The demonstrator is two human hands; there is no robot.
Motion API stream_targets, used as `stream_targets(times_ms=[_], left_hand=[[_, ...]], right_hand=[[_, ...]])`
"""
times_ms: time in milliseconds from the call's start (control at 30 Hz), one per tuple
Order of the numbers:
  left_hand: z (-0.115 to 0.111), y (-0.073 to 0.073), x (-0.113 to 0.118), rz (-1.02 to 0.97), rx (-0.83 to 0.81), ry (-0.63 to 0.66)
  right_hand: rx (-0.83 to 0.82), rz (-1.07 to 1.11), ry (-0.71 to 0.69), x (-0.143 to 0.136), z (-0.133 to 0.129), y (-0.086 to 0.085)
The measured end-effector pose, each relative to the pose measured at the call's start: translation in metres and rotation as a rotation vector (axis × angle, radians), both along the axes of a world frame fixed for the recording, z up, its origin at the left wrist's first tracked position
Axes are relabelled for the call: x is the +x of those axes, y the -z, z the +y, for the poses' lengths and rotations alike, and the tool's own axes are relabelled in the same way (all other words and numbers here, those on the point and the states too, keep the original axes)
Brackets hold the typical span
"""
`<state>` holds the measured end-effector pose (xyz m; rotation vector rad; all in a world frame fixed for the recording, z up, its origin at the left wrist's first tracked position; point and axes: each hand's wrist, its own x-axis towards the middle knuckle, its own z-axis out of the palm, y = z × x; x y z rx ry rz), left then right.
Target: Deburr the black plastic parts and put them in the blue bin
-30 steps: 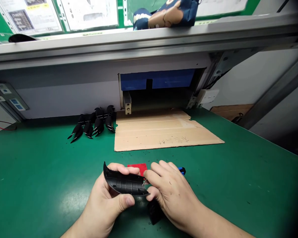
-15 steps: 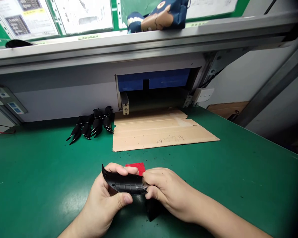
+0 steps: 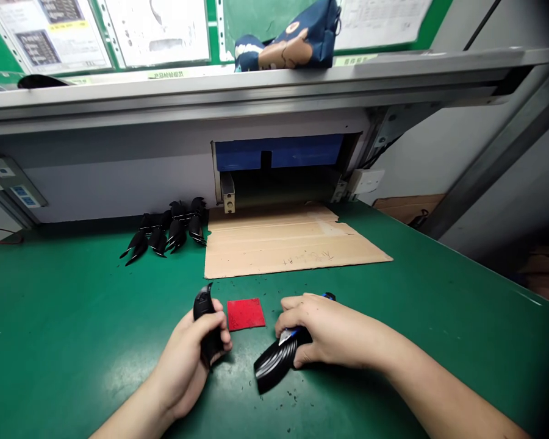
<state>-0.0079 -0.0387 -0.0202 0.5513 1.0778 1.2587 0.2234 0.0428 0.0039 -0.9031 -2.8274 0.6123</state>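
My left hand (image 3: 187,350) is closed around a curved black plastic part (image 3: 204,305), held nearly upright with its hooked tip at the top. My right hand (image 3: 313,329), fingers curled, is on a utility knife (image 3: 289,335). Its pointed metal end and a bit of blue show by the fingers, and a blue-black end (image 3: 329,297) sticks out behind the hand. Under the knife and against the thumb is a second black part (image 3: 274,364) with a ridged surface. Whether the fingers also grip this part is hard to see. Between the hands a red square pad (image 3: 246,314) lies flat.
Several black curved parts (image 3: 165,228) lie in a cluster at the back left of the green table (image 3: 91,329). A cardboard sheet (image 3: 283,244) reaches to the opening under the metal shelf (image 3: 174,100). Small dark scraps are scattered about. A pouch (image 3: 297,42) rests on the shelf.
My hands have come apart. The left has turned the black part upright; the right has left its end and moved right, to the ridged part. The red pad is now uncovered.
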Motion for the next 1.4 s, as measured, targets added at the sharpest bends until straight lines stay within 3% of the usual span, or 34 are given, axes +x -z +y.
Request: stream_targets(times_ms=[133, 267, 367, 467, 567, 667, 767, 1167, 1400], left_hand=[[-0.002, 0.003, 0.001, 0.33, 0.128, 0.277], [-0.004, -0.003, 0.003, 0.291, 0.198, 0.521], [-0.005, -0.006, 0.005, 0.237, 0.296, 0.572], [-0.006, -0.004, 0.006, 0.183, 0.29, 0.525], [-0.007, 0.001, 0.005, 0.096, 0.22, 0.35], [-0.007, 0.001, 0.003, -0.044, 0.188, 0.118], [-0.009, -0.003, 0.001, -0.123, 0.259, -0.004], [-0.013, 0.005, -0.001, -0.071, 0.426, 0.058], [-0.011, 0.011, -0.009, -0.003, 0.493, 0.133]], right_hand=[[0.007, 0.068, -0.033, -0.006, -0.003, -0.004], [0.032, 0.195, -0.064, -0.02, -0.013, 0.001], [0.031, 0.345, 0.028, -0.033, -0.023, 0.01], [0.051, 0.511, 0.171, -0.039, -0.028, 0.014], [0.046, 0.661, 0.279, -0.036, -0.028, 0.013], [0.018, 0.639, 0.228, -0.033, -0.028, 0.01], [0.076, 0.496, 0.146, -0.035, -0.031, 0.01], [0.324, 0.364, 0.202, -0.04, -0.033, 0.011], [0.358, 0.358, 0.189, -0.041, -0.033, 0.017]])
